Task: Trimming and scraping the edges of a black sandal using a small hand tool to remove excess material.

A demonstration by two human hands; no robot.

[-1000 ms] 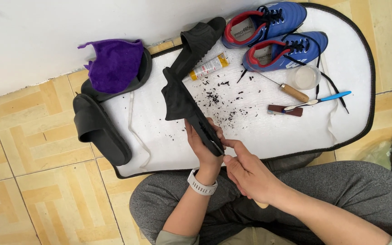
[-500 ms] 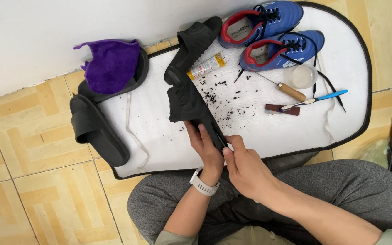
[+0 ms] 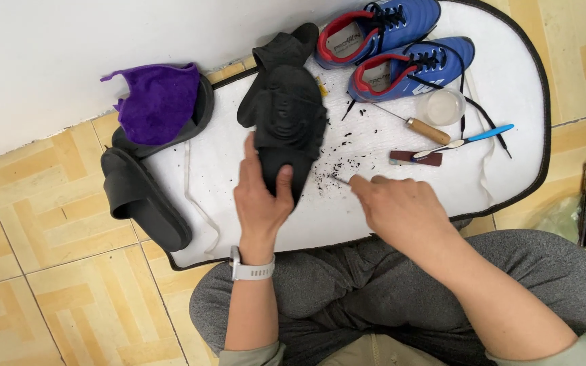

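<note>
My left hand (image 3: 260,200) grips the heel end of a black slipper (image 3: 286,118), held flat over the white mat (image 3: 225,169) with its ridged sole facing up. To its right, my right hand (image 3: 401,207) hovers low over the mat, apart from the slipper. Its fingers pinch a small thin tool (image 3: 339,180) whose tip points left. Black crumbs (image 3: 337,159) lie scattered on the mat between the two hands. A white watch (image 3: 252,270) sits on my left wrist.
Two blue shoes (image 3: 401,41) with red linings rest at the mat's far end, beside a second black slipper (image 3: 289,41). A wooden-handled awl (image 3: 422,129), clear cup (image 3: 442,106), blue toothbrush (image 3: 469,139) and brown block (image 3: 415,158) lie right. A purple cloth (image 3: 157,102) and black slippers (image 3: 144,196) lie left.
The slipper has turned from edge-on to flat, sole up, and moved farther out over the mat. My right hand has drawn away from it to the right.
</note>
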